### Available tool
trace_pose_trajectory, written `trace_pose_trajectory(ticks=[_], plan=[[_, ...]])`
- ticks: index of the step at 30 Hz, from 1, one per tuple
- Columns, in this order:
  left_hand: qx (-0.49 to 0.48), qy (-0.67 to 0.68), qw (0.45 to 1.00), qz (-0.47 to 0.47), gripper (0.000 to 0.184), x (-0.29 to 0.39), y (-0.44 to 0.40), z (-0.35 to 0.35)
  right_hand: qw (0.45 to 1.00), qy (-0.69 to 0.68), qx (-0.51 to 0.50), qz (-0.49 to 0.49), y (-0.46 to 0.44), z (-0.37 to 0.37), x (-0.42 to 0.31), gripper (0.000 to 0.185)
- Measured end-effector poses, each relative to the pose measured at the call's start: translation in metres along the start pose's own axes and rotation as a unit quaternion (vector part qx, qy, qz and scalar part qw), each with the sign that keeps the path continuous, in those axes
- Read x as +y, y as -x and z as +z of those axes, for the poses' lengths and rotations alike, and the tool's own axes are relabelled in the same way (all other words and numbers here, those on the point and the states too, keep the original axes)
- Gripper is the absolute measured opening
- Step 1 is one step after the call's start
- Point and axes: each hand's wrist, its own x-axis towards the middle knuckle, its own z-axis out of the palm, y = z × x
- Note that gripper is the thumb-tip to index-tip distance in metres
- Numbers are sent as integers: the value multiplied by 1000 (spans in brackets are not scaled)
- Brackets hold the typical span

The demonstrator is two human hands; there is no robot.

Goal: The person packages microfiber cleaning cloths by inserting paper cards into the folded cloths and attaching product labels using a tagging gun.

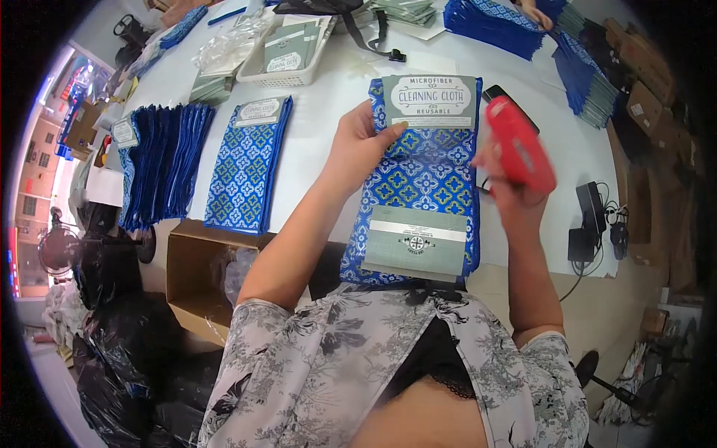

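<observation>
A folded blue patterned cleaning cloth [422, 175] lies in front of me, overhanging the table's near edge. Across its top is a grey-green label card [429, 104] reading "Microfiber Cleaning Cloth Reusable". A second grey-green card [414, 246] rests on its lower part. My left hand [362, 145] grips the cloth's upper left edge, thumb over the label's lower corner. Beside the cloth's right edge, my right hand [511, 190] is closed round a red handheld tool [519, 145], blurred by motion; its exact kind is unclear. Part of a dark flat object [514, 106] shows behind the tool.
Left on the white table [314, 149] are a labelled cloth stack [246, 168] and a larger row of folded cloths [164, 164]. A white basket [287, 75] holds cards. More cloths [586, 78], a black adapter [590, 209] and another person's hand [534, 13] are rightward.
</observation>
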Motion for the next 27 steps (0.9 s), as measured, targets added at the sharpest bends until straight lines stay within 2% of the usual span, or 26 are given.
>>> trace_pose_trajectory(ticks=[3,5,6,8,9,10,11,12,13,15,16,19,21,25,27], plan=[[-7,14,1000,-23,29,3,1,1,998,40,38,17,-35,-16,16,28],[-11,16,1000,-24,29,4,-1,2,989,-73,72,106,-54,-23,26,24],[-14,19,999,-25,29,4,-1,1,989,-74,72,106,-58,-27,32,24],[-4,13,999,-44,30,3,0,-4,991,9,90,101,-58,-40,54,22],[3,9,998,-60,30,2,-1,-6,988,96,67,102,-55,-58,79,28],[-8,12,998,-55,30,0,0,-7,942,325,21,83,-46,-74,94,30],[8,-4,998,-64,32,-3,-1,-7,840,539,-16,61,-37,-91,103,33],[21,-19,997,-71,34,-5,-4,-7,813,581,-8,47,-28,-91,106,34],[17,11,997,-74,34,-7,-4,-6,800,588,-67,102,-21,-93,103,28],[10,36,996,-78,34,-13,-6,-8,794,586,-106,123,-5,-91,98,33],[-2,39,996,-75,34,-13,-7,-7,756,619,-146,153,-2,-85,87,38],[-8,48,996,-80,30,-11,-8,-5,768,602,-143,164,10,-88,88,42],[-10,45,995,-83,30,-7,-7,-5,771,577,-171,210,9,-90,79,42],[-8,41,995,-86,31,-3,-6,-3,759,574,-220,216,3,-102,76,50],[-10,39,996,-84,30,-3,-6,-3,765,562,-260,178,3,-108,77,58]])
